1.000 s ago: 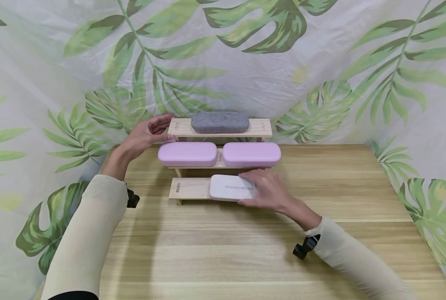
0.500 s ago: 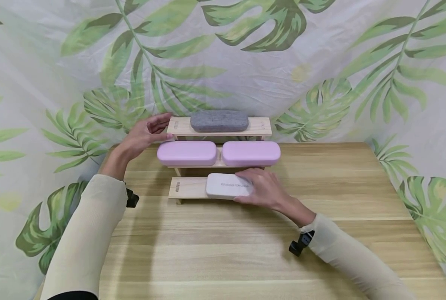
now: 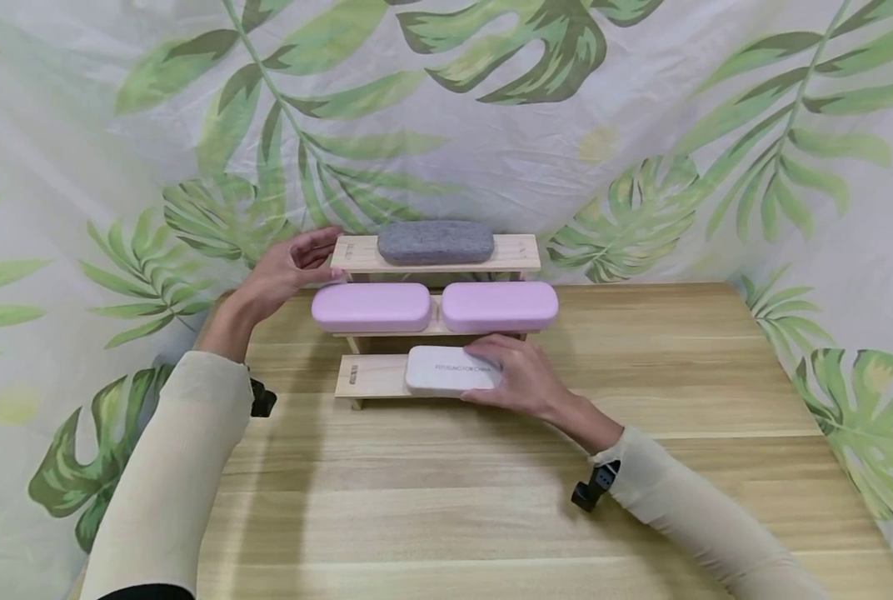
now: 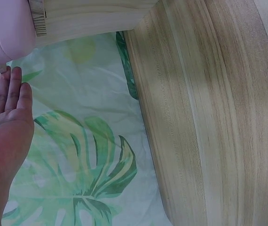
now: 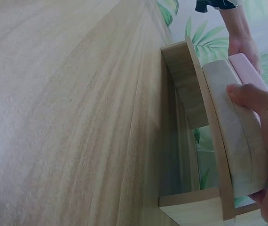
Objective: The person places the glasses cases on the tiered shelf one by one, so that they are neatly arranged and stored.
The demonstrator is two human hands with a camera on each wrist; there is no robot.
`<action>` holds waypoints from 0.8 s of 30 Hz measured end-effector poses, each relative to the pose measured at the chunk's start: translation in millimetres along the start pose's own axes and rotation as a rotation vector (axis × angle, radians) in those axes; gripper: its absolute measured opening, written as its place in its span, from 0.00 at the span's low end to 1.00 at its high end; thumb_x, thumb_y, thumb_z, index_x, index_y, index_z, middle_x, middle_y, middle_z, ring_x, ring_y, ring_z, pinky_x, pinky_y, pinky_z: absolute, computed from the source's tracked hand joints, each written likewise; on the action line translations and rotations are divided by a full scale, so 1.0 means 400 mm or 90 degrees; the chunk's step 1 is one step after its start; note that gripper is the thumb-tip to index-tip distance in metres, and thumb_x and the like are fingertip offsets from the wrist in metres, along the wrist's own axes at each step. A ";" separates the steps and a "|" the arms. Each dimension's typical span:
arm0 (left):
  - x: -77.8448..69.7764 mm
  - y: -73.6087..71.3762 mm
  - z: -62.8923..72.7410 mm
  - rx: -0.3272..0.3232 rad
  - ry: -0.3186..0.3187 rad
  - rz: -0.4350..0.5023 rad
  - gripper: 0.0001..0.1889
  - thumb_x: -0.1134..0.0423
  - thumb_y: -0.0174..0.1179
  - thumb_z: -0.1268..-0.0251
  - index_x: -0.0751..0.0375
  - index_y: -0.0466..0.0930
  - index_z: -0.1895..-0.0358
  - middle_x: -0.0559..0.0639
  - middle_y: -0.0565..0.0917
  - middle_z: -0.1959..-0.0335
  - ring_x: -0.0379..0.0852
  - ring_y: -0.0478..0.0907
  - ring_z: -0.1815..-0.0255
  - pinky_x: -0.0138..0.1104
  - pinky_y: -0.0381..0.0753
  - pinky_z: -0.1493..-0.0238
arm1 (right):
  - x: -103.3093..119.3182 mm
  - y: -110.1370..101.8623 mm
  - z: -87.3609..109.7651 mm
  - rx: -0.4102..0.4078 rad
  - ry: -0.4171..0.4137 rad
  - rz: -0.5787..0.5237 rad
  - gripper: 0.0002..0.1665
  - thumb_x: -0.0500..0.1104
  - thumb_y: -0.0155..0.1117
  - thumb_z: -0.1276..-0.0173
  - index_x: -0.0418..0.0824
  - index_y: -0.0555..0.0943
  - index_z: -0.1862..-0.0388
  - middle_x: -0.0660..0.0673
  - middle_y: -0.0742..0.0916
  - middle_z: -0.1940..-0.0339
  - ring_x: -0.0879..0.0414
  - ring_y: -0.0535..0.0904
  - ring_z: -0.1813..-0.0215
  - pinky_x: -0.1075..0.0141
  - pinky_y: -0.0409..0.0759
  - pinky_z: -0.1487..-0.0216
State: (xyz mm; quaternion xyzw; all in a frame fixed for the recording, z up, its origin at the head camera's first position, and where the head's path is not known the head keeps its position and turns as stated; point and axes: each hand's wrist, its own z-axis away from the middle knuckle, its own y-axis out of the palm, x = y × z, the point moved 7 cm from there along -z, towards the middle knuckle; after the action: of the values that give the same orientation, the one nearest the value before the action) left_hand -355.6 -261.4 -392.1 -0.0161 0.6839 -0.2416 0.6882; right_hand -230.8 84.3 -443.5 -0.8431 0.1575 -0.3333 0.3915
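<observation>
A three-tier wooden stand [image 3: 371, 377] carries several glasses cases. My right hand [image 3: 523, 375] grips the right end of a white glasses case [image 3: 446, 370] with dark lettering, lying on the lowest tier. The right wrist view shows the thumb pressed on the front side of that white case [image 5: 232, 127], its underside against the board. At the left end of the top tier, my left hand [image 3: 285, 268] rests its fingertips against the stand. In the left wrist view, the fingers [image 4: 11, 96] of that hand are extended, near the pink case [image 4: 7, 33].
Two pink glasses cases, a left one [image 3: 371, 307] and a right one [image 3: 500, 306], lie side by side on the middle tier. On the top tier sits a grey felt glasses case [image 3: 436, 242]. The stand is on a wooden table [image 3: 446, 500] before a leaf-print cloth [image 3: 491, 167].
My right hand has slid the white glasses case a little to the left along the lowest tier. The left hand keeps its place at the stand.
</observation>
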 end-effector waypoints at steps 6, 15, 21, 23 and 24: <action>0.001 0.001 0.000 -0.002 0.002 0.001 0.41 0.61 0.71 0.27 0.52 0.60 0.15 0.52 0.61 0.15 0.52 0.60 0.16 0.43 0.66 0.18 | 0.004 0.007 -0.002 -0.002 -0.006 0.009 0.41 0.56 0.90 0.51 0.38 0.89 0.40 0.42 0.91 0.42 0.48 0.87 0.39 0.56 0.86 0.37; 0.004 0.003 -0.001 0.003 0.001 0.009 0.41 0.62 0.71 0.27 0.52 0.61 0.15 0.53 0.62 0.15 0.51 0.59 0.16 0.45 0.64 0.17 | 0.007 0.021 -0.010 0.001 0.006 0.019 0.41 0.58 0.90 0.50 0.40 0.89 0.40 0.43 0.91 0.42 0.49 0.87 0.39 0.56 0.87 0.39; 0.005 0.002 -0.003 0.000 0.004 0.007 0.41 0.62 0.71 0.27 0.52 0.61 0.15 0.54 0.64 0.16 0.52 0.61 0.17 0.40 0.68 0.19 | 0.012 0.029 -0.017 0.003 0.019 0.024 0.41 0.59 0.89 0.49 0.41 0.89 0.39 0.44 0.90 0.41 0.49 0.86 0.38 0.55 0.87 0.38; 0.004 0.002 -0.003 -0.002 0.005 0.005 0.41 0.62 0.71 0.27 0.52 0.61 0.16 0.54 0.65 0.17 0.52 0.62 0.17 0.38 0.69 0.20 | 0.012 0.032 -0.019 0.003 0.021 0.022 0.41 0.59 0.89 0.49 0.41 0.89 0.39 0.44 0.90 0.41 0.49 0.86 0.38 0.55 0.86 0.38; 0.004 0.001 -0.003 -0.003 0.005 0.003 0.41 0.62 0.71 0.27 0.52 0.61 0.16 0.54 0.65 0.17 0.52 0.63 0.17 0.38 0.70 0.20 | 0.013 0.033 -0.021 0.003 0.021 0.022 0.41 0.59 0.89 0.49 0.41 0.89 0.39 0.44 0.90 0.41 0.50 0.86 0.38 0.55 0.86 0.38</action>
State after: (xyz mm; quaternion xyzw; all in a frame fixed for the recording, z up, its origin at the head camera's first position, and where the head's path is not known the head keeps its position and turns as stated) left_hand -356.7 -261.1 -393.9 -0.0147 0.6874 -0.2383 0.6859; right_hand -232.7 68.5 -447.4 -0.8338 0.1774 -0.3406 0.3965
